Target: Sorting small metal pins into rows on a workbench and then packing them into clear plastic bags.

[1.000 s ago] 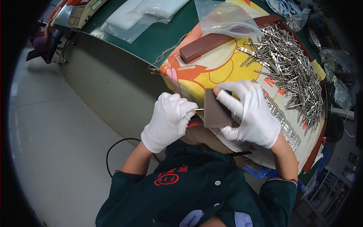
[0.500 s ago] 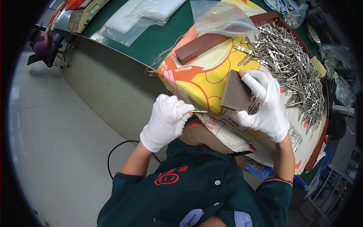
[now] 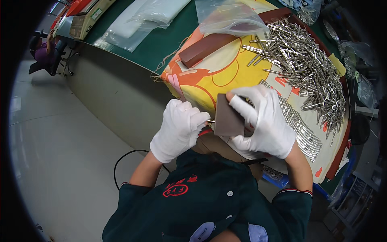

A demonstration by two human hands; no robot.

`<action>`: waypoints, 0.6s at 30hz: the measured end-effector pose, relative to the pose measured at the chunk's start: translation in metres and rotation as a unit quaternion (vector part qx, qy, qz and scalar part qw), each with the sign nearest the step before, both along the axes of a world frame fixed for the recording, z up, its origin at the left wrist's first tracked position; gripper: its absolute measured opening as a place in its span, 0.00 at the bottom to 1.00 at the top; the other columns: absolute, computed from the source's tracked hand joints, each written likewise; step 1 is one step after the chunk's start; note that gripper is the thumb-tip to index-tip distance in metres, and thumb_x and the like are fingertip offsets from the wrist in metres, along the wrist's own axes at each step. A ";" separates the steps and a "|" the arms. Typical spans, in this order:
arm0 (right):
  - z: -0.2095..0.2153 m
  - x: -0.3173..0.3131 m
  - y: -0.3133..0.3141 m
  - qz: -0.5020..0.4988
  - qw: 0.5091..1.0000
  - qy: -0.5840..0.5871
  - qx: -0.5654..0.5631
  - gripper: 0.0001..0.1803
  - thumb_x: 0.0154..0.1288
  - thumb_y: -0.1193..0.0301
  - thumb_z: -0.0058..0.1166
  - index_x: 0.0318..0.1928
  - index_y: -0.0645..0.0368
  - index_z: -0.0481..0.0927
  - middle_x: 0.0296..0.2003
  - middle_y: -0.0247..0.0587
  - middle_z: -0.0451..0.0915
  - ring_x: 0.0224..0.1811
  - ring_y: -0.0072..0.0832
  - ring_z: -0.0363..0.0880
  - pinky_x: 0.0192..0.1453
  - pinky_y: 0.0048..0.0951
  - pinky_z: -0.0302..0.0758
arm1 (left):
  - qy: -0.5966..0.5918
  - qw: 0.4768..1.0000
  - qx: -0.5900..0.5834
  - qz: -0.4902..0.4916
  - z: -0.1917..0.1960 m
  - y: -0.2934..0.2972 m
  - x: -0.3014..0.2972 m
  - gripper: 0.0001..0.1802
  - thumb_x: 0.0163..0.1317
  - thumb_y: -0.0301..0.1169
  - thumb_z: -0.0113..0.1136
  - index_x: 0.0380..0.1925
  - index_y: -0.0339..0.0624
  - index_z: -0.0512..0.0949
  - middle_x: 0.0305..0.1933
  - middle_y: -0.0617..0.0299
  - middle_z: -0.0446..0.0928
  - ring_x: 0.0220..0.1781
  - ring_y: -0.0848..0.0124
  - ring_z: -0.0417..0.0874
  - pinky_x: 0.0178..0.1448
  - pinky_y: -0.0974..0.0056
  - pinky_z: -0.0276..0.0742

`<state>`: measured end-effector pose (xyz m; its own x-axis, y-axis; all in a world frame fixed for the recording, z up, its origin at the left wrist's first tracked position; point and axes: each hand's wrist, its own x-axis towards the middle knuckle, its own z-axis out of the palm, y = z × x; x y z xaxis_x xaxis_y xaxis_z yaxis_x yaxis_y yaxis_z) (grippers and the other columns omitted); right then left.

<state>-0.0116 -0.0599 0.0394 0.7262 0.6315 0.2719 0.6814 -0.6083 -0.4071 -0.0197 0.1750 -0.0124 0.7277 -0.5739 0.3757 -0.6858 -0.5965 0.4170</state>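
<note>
At the far left, a green-topped desk (image 3: 155,44) carries a flat clear plastic bag (image 3: 133,24) lying empty-looking near a beige machine (image 3: 86,18). Lower down, the left hand (image 3: 179,129) in a white glove has its grip pinched tight on a small metal pin (image 3: 210,121), whose tip touches the edge of a brown block (image 3: 227,119). The right hand (image 3: 264,121), also gloved, wraps its grip around that block, holding it upright just above the near edge of a tray lined with a yellow and orange cloth (image 3: 217,72). A long brown bar (image 3: 207,47) lies on the cloth. Above it sits a clear bag (image 3: 231,18); its contents cannot be told. To the right the tray holds a big heap of loose metal pins (image 3: 310,64) and, nearer, pins laid in neat rows (image 3: 300,129).
</note>
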 end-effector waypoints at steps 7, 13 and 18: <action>0.014 -0.007 -0.003 0.029 0.998 0.049 0.015 0.34 0.39 0.61 0.66 0.51 0.62 0.76 0.43 0.46 0.73 0.44 0.43 0.72 0.50 0.39 0.68 | -0.128 0.992 0.009 -0.003 -0.006 -0.003 -0.009 0.14 0.40 0.29 0.61 0.31 0.48 0.76 0.23 0.69 0.62 0.28 0.67 0.64 0.38 0.59 0.59; 0.017 0.010 -0.024 -0.088 0.996 0.026 0.004 0.36 0.40 0.60 0.63 0.52 0.64 0.77 0.45 0.48 0.75 0.49 0.44 0.72 0.56 0.40 0.67 | -0.142 0.989 -0.029 0.011 -0.002 0.003 -0.012 0.17 0.41 0.27 0.62 0.36 0.49 0.77 0.27 0.69 0.70 0.29 0.67 0.70 0.40 0.58 0.61; 0.009 0.008 -0.036 -0.141 0.989 0.011 0.037 0.38 0.38 0.61 0.64 0.55 0.62 0.75 0.48 0.48 0.75 0.52 0.44 0.72 0.60 0.41 0.66 | -0.159 0.987 0.011 0.016 -0.014 0.005 -0.002 0.17 0.44 0.28 0.61 0.38 0.49 0.78 0.24 0.69 0.69 0.28 0.69 0.70 0.37 0.60 0.60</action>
<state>-0.0036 -0.0954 0.0488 0.8765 0.3825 0.2922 0.4800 -0.7400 -0.4712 -0.0218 0.1796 -0.0266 0.5930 -0.5630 0.5757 -0.7608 -0.6259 0.1715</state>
